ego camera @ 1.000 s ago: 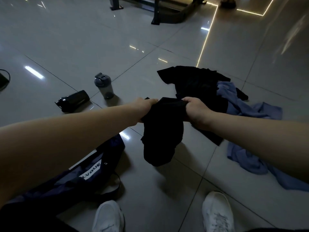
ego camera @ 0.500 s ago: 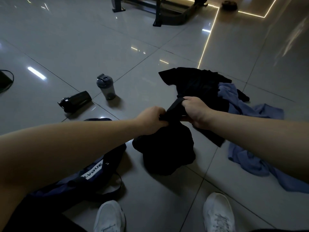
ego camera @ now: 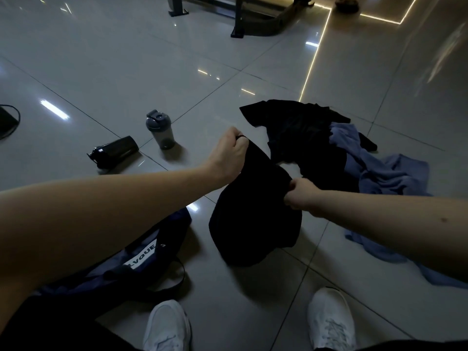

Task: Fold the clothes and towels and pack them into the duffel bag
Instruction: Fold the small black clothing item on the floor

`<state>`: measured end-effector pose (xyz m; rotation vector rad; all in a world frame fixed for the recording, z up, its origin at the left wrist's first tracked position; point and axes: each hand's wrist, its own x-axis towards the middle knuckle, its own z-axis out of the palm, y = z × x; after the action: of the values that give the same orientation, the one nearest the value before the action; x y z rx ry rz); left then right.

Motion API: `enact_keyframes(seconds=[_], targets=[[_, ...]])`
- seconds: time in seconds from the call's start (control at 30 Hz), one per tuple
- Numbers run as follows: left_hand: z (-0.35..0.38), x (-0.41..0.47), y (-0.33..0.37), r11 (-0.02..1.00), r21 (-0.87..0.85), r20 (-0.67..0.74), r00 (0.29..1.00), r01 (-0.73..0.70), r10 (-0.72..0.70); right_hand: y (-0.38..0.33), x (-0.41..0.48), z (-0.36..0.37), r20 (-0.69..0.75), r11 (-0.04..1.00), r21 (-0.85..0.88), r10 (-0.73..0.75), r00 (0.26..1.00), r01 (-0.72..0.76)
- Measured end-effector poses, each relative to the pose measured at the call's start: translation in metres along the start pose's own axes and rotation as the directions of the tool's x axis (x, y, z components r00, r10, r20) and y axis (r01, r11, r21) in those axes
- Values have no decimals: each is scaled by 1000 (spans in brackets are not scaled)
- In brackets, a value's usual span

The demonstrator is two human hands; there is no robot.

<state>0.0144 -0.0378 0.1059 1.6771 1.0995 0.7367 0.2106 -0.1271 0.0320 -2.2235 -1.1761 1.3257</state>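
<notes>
A black garment (ego camera: 253,214) hangs in the air in front of the person, held up by both hands. The left hand (ego camera: 229,158) is the higher one: its fingers are curled tight round the top edge of the cloth. The right hand (ego camera: 301,196) is lower and to the right, and it pinches the cloth's right edge in a closed fist. Between the two hands the edge runs at a slant, and below them the cloth sags in a loose dark bundle. Whether its lowest part touches the floor (ego camera: 101,72) cannot be told in the dim light.

Just behind the garment, on the tiles, lies a heap of more black clothes (ego camera: 298,133), spread out and unfolded. A blue towel (ego camera: 379,173) lies crumpled against the right side of that heap and trails toward the person under the right forearm.

To the left of the hanging cloth, under the left forearm, the duffel bag (ego camera: 141,257) lies slumped on the floor. It is dark blue, with a white label and a black strap looping out beside it.

Farther out on the left a grey shaker bottle (ego camera: 160,129) stands upright, and a black bottle (ego camera: 115,152) lies on its side near it. Two white shoes (ego camera: 167,325) show at the bottom edge. A lit strip (ego camera: 314,62) runs across the floor toward a dark metal frame (ego camera: 238,21) at the top.
</notes>
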Motion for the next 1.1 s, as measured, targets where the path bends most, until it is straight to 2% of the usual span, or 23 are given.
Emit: enact_keyframes(seconds=[0.07,0.17,0.27,0.33,0.43,0.53,0.67,0.73,0.8,0.87,0.93,1.0,1.1], targets=[[4,0,3,1000,-16,-16,1000,-7,7,14,10,8,-65,998,17,59,996,-58],[9,-1,-1,995,-94,30,999,30,-28,26,26,7,-58,986,125,116,992,-108],[13,-4,-2,991,-118,88,995,65,-55,19,22,2,5,998,58,34,999,-34],[14,-6,-3,993,-105,128,991,60,-46,16,20,0,-28,999,22,28,999,-27],[12,-8,-10,997,-42,222,974,62,-52,8,19,-3,-18,995,95,5,1000,-3],[11,-14,-19,991,60,379,915,123,-137,-2,22,-5,-18,974,222,-40,999,43],[6,-20,-27,955,238,554,783,175,-282,-20,14,-1,-79,917,354,-169,982,186],[2,-16,-27,934,331,507,810,133,-295,-26,7,0,-99,887,362,-270,958,287],[-1,-9,-29,900,428,347,903,86,-251,-31,-1,1,-94,875,296,-371,924,382],[-4,-1,-38,846,532,243,953,28,-184,-36,-8,3,-76,852,259,-451,889,454],[-6,2,-48,848,528,286,933,39,-221,-42,-14,4,-80,824,246,-507,858,510],[-6,2,-55,893,442,394,876,84,-278,-50,-19,5,-94,792,260,-549,831,553],[-3,0,-63,911,404,476,832,80,-284,-60,-26,3,-128,743,308,-586,800,594]])
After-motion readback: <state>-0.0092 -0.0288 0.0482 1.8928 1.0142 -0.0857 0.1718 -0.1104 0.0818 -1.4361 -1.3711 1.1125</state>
